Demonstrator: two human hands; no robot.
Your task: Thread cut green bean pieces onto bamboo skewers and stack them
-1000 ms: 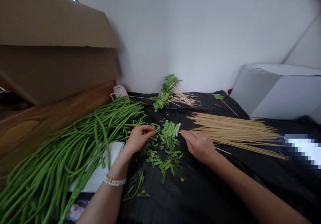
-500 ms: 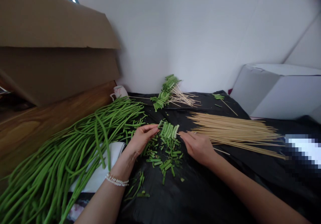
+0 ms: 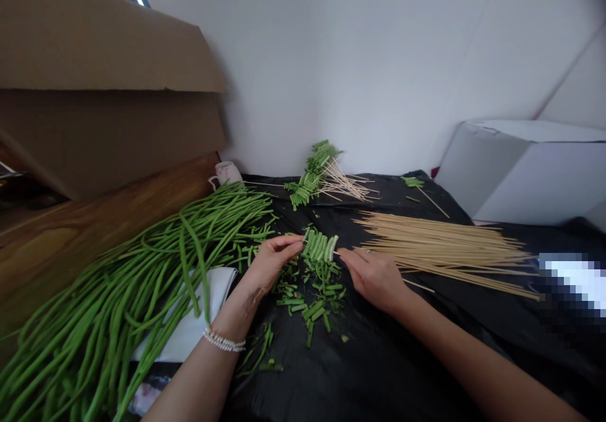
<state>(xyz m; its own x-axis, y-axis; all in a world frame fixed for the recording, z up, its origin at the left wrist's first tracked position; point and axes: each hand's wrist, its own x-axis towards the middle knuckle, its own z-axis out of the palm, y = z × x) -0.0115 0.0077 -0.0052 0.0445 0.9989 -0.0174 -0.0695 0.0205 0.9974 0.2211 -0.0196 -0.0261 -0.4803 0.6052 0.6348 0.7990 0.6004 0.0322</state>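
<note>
My right hand (image 3: 374,275) is closed around a wooden skewer (image 3: 336,253), whose far part carries a row of cut green bean pieces (image 3: 319,245) standing side by side. At the left end of that row, my left hand (image 3: 278,257) pinches one short bean piece (image 3: 305,235) between thumb and fingertips, against the skewer's tip. Below the skewer, loose cut bean pieces (image 3: 312,311) and small trimmings lie on the black plastic sheet (image 3: 360,371). Fingers hide part of the skewer.
Long green beans (image 3: 108,302) heap up at the left, partly over a white sheet (image 3: 175,327). Bare skewers (image 3: 449,245) lie at the right. Filled skewers (image 3: 307,179) are piled at the back, near a mug (image 3: 227,173). A cardboard box (image 3: 113,138) and a white box (image 3: 530,169) flank the table.
My left hand has shifted slightly to the right, bringing the bean piece up to the row on the skewer. My right hand stays nearly still.
</note>
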